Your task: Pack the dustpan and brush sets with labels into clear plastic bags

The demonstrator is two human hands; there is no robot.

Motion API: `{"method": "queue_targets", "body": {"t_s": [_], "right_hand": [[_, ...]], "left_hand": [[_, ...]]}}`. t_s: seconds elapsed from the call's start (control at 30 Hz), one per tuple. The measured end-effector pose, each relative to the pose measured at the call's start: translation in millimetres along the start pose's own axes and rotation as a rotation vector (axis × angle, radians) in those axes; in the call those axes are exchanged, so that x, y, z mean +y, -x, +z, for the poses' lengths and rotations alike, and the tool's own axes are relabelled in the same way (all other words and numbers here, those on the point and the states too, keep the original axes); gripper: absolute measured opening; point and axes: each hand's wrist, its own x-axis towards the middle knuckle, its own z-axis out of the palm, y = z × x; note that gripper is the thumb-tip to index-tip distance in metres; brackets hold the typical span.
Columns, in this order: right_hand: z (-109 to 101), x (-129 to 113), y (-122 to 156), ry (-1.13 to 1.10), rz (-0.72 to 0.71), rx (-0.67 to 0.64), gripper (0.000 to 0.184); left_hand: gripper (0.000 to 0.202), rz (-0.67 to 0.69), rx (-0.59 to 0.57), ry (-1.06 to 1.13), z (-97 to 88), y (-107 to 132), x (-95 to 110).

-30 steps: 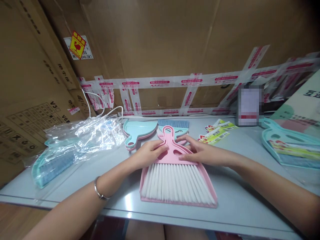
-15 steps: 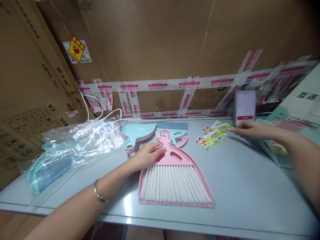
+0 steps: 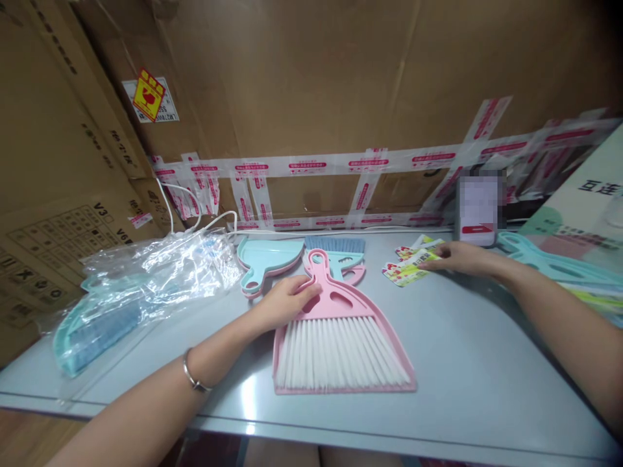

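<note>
My left hand (image 3: 287,299) grips a pink dustpan (image 3: 396,353) together with its pink-handled brush (image 3: 341,353), thumb on top near the handle. The white bristles lie inside the pan and point toward me. To the right, my right hand (image 3: 457,256) has its fingers closed at the edge of a yellow-green printed label card (image 3: 411,267), one of several overlapping on the table. Behind the pink set lie a teal dustpan (image 3: 272,253), pink showing beneath it, and a blue-bristled brush (image 3: 335,246).
A clear plastic bag (image 3: 160,266) holding a teal dustpan and brush lies at the left. A phone (image 3: 477,207) stands upright at the back right, near another teal dustpan set (image 3: 549,256). Large cardboard boxes (image 3: 311,78) wall off the table's back.
My right hand has moved left from near the phone onto the label cards. The pink set has shifted slightly away from me in my left hand.
</note>
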Motion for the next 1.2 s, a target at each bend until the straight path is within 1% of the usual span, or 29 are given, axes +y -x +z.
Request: {"method": "queue_targets", "body": {"t_s": [0.07, 0.13, 0.2, 0.23, 0.3, 0.37, 0.4, 0.43, 0.47, 0.5, 0.53, 0.57, 0.63, 0.7, 0.83, 0.9, 0.93, 1.0, 1.07, 1.1, 1.17, 1.2], "right_hand": [[-2, -8, 1, -0.136, 0.034, 0.031, 0.029], [-5, -25, 6, -0.306, 0.034, 0.124, 0.025], [-8, -50, 18, -0.495, 0.012, 0.189, 0.031], [-9, -65, 27, -0.605, -0.013, 0.189, 0.036], [-10, -97, 51, -0.845, -0.142, 0.102, 0.046], [-5, -127, 80, -1.021, -0.275, -0.061, 0.059], [-1, -139, 93, -1.053, -0.312, -0.183, 0.063], [6, -149, 105, -1.037, -0.322, -0.311, 0.062], [13, -157, 114, -0.988, -0.310, -0.429, 0.059], [21, -161, 119, -0.920, -0.283, -0.514, 0.056], [30, -164, 121, -0.848, -0.247, -0.549, 0.053], [39, -164, 120, -0.782, -0.211, -0.550, 0.050], [53, -161, 114, -0.688, -0.152, -0.493, 0.048], [63, -157, 108, -0.643, -0.122, -0.457, 0.048], [68, -154, 107, -0.634, -0.129, -0.453, 0.047], [68, -154, 109, -0.635, -0.148, -0.443, 0.044], [69, -154, 110, -0.633, -0.155, -0.437, 0.043], [70, -154, 110, -0.620, -0.166, -0.423, 0.042], [72, -153, 110, -0.592, -0.184, -0.410, 0.042], [72, -152, 110, -0.571, -0.202, -0.395, 0.041], [70, -151, 109, -0.530, -0.260, -0.320, 0.041], [67, -150, 108, -0.527, -0.288, -0.254, 0.042]], "left_hand": [[0.039, 0.000, 0.016, -0.004, 0.3, 0, 0], [0.040, -0.010, 0.048, -0.004, 1.1, 0, 1], [0.039, -0.037, 0.070, 0.018, 2.4, -1, 0], [0.038, -0.052, 0.080, 0.032, 3.2, -1, 0], [0.037, -0.075, 0.094, 0.056, 4.7, -2, -1], [0.036, -0.083, 0.099, 0.077, 5.7, -3, -2], [0.036, -0.081, 0.098, 0.079, 5.9, -3, -3], [0.037, -0.077, 0.097, 0.078, 5.9, -3, -3], [0.036, -0.070, 0.102, 0.074, 5.7, -3, -3], [0.036, -0.062, 0.111, 0.064, 5.4, -3, -2], [0.036, -0.052, 0.124, 0.051, 5.0, -3, -2], [0.035, -0.044, 0.136, 0.042, 4.6, -3, -2], [0.036, -0.046, 0.150, 0.047, 4.0, -3, -2], [0.038, -0.077, 0.151, 0.071, 3.9, -4, -2], [0.040, -0.100, 0.169, 0.111, 3.4, -2, 0], [0.040, -0.095, 0.158, 0.127, 1.7, -1, 2], [0.039, -0.093, 0.139, 0.144, 0.2, 1, 3], [0.042, -0.080, 0.045, 0.181, -4.0, 4, 5], [0.060, -0.069, -0.065, 0.194, -8.6, 6, 6], [0.069, -0.071, -0.099, 0.181, -10.6, 7, 5], [0.079, -0.071, -0.117, 0.146, -13.3, 8, 4], [0.081, -0.069, -0.110, 0.136, -14.0, 8, 4]]}}
